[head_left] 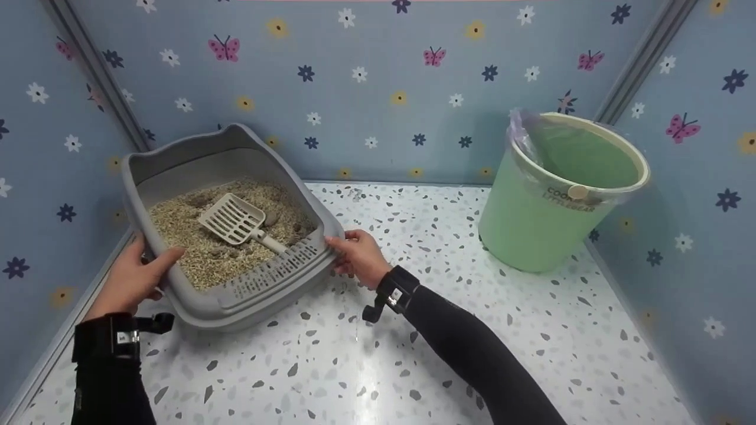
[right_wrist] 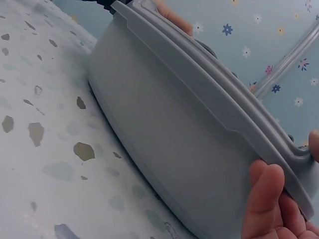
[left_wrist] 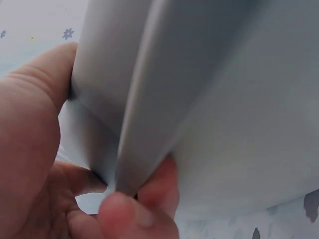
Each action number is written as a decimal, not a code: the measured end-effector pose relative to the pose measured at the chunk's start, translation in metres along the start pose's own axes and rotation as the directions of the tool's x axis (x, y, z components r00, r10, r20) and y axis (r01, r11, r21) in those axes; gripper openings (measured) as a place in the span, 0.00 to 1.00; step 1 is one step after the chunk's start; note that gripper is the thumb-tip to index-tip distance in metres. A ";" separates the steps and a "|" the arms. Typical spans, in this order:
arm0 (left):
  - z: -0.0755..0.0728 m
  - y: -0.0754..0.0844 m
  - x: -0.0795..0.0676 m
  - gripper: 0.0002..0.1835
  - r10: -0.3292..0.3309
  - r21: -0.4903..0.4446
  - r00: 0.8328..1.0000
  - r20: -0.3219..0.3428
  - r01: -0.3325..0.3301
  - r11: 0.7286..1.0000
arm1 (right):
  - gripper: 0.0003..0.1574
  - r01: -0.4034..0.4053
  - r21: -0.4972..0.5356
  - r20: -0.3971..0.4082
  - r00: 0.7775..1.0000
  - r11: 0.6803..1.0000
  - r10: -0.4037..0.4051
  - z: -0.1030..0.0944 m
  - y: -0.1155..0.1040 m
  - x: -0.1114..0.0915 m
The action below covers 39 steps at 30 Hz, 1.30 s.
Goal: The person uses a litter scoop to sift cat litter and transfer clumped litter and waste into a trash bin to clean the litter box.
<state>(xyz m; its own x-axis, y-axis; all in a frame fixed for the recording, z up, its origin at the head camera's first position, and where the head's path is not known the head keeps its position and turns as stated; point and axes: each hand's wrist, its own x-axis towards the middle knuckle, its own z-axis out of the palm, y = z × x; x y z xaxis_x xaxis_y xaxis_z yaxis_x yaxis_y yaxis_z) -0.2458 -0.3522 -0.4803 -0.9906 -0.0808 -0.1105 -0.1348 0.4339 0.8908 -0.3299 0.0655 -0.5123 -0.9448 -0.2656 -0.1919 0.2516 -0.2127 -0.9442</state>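
A grey cat litter box [head_left: 236, 307] stands at the left, turned at an angle near the wall corner. Tan pellet litter [head_left: 201, 254] with darker clumps fills its bottom, and a beige slotted litter scoop [head_left: 233, 218] lies on top, handle toward the front edge. My left hand [head_left: 133, 274] grips the left rim, thumb over it; in the left wrist view the fingers [left_wrist: 159, 191] curl under the rim's lip. At the front right corner my right hand [head_left: 363, 257] pinches the rim, thumb above and fingers [right_wrist: 266, 194] beneath, as the right wrist view shows.
To the right stands a light green trash bin [head_left: 525, 218] with a clear liner over its rim. Blue flowered walls [head_left: 390, 124] enclose the white speckled floor [head_left: 413, 342] at the back and both sides.
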 end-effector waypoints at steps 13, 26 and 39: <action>0.023 0.005 0.017 0.57 0.079 0.031 0.994 0.071 -0.081 0.996 | 0.15 -0.012 0.036 0.144 0.990 0.999 0.007 -0.045 0.007 -0.040; 0.048 0.022 0.035 0.52 0.126 -0.015 0.977 0.175 -0.126 0.992 | 0.18 0.037 -0.260 0.198 0.980 0.965 0.016 -0.102 -0.014 -0.055; 0.065 0.027 0.040 0.53 0.134 -0.001 0.975 0.179 -0.136 0.991 | 0.39 0.002 -0.507 -0.015 1.000 0.862 -0.011 -0.094 -0.043 -0.021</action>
<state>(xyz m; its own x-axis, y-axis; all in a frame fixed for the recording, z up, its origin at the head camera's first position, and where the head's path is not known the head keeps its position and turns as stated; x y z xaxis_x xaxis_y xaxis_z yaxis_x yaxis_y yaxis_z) -0.2909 -0.2860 -0.4896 -0.9878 0.1403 -0.0672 0.0015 0.4404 0.8978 -0.3410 0.1682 -0.4926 -0.9504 -0.2496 -0.1854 0.1083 0.2933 -0.9499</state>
